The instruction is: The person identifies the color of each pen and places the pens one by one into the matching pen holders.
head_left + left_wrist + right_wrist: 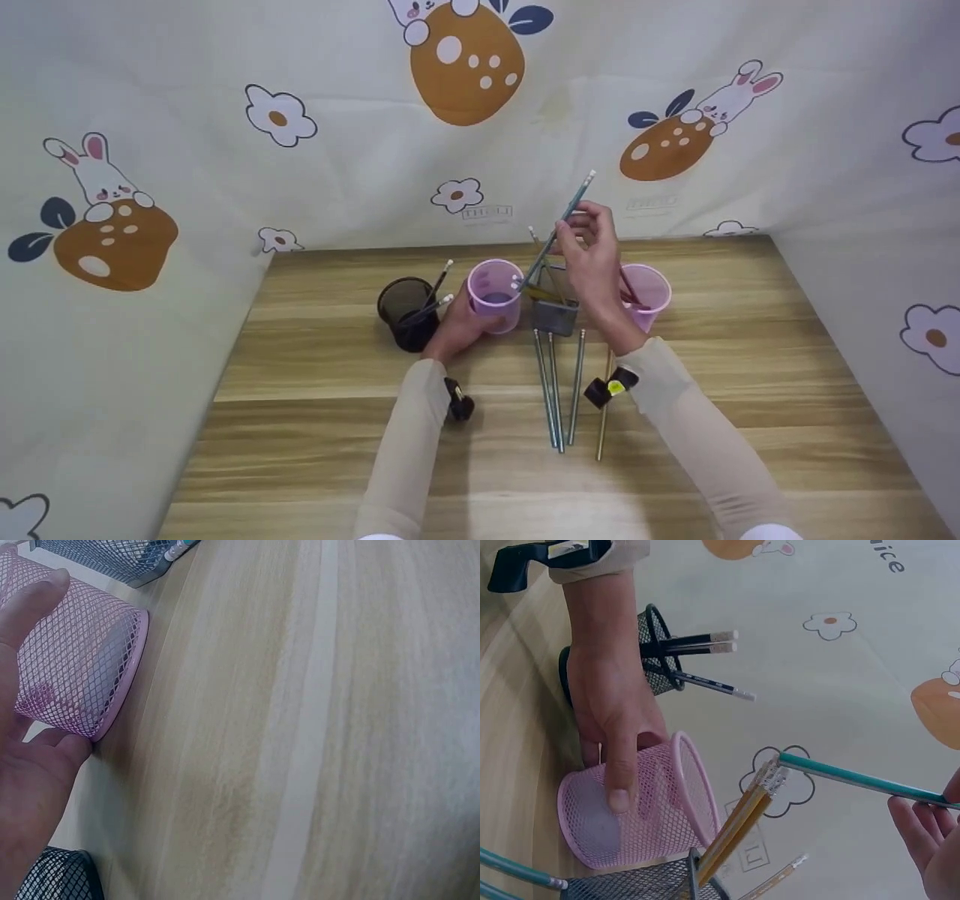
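Note:
My left hand [466, 324] grips a pink mesh cup [495, 275] from its left side, thumb and fingers on opposite sides. In the right wrist view that pink cup [630, 817] looks to have nothing inside. My right hand [592, 259] pinches a teal pencil [559, 226], eraser end up and tilted. The pencil's lower end is close to the pink cup's right rim; whether they touch I cannot tell. Beside that cup, a dark grey mesh cup [555, 321] holds yellow pencils [739, 829]. Part of it lies behind my right hand.
A black mesh cup [409, 315] with black pencils [697, 645] stands at the left. At the right, another pink mesh cup [656, 289] holds red pencils [634, 296]. Several teal pencils [576, 390] and a gold pencil [603, 420] lie on the wooden table [315, 450] in front.

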Motion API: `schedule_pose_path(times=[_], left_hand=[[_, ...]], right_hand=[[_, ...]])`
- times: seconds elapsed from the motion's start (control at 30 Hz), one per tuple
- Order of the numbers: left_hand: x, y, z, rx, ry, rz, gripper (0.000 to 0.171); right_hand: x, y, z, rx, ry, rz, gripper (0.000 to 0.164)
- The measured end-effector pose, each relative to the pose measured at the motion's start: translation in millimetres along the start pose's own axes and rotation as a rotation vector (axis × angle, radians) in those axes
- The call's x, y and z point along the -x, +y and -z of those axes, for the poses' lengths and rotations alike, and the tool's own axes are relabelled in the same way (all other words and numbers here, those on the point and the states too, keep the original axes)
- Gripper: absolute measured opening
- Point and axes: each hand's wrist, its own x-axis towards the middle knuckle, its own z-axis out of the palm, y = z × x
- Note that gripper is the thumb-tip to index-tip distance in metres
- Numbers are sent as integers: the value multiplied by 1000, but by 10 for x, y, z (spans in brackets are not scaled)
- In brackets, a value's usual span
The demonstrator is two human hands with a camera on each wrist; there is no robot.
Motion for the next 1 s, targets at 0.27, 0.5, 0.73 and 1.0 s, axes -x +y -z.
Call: schedule_pose_path(times=[0.27, 0.5, 0.73, 1.0], left_hand=[[8, 68, 2, 72, -25, -15, 92], [-19, -32, 3, 36, -5, 19, 92], [-27, -40, -3, 68, -3, -16, 91], [-20, -43, -6, 67, 3, -12, 91]], right_hand=[[-126, -43, -91, -107, 71, -40, 26], [-140, 124, -186, 23, 45, -98, 22], [-118, 271, -219, 97, 4, -154, 20], [-98, 441, -210, 159, -71, -249, 20]])
